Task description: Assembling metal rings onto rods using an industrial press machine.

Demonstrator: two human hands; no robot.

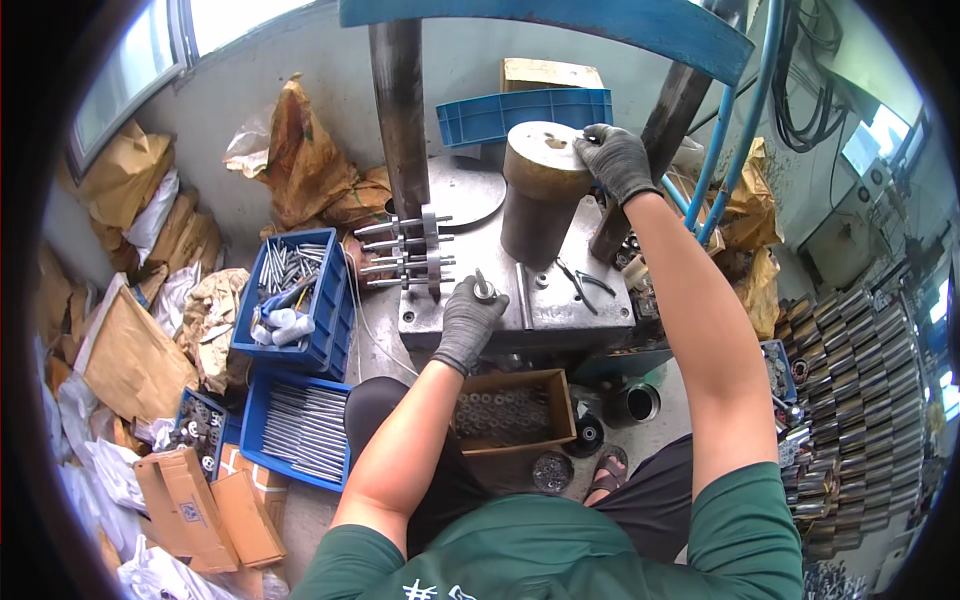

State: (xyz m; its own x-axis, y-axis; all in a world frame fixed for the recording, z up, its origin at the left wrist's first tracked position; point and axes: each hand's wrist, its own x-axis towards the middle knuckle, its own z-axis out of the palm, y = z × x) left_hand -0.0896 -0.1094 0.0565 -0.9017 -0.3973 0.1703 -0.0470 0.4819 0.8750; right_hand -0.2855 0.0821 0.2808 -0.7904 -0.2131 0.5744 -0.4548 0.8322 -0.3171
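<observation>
Poking from the left hand (pixel 470 320), a metal pin (pixel 482 284) is clamped by fingers; under fingers of the right hand (pixel 618 162), grip unclear, a cylinder (pixel 543 200) is touched.

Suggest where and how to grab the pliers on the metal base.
Probably best by both handles, coming from above at the near right. The pliers lie flat on the metal base, with their head pointing away to the left and the handles splayed toward the near right. The tall metal cylinder stands behind them, making the far left approach tighter.
</observation>
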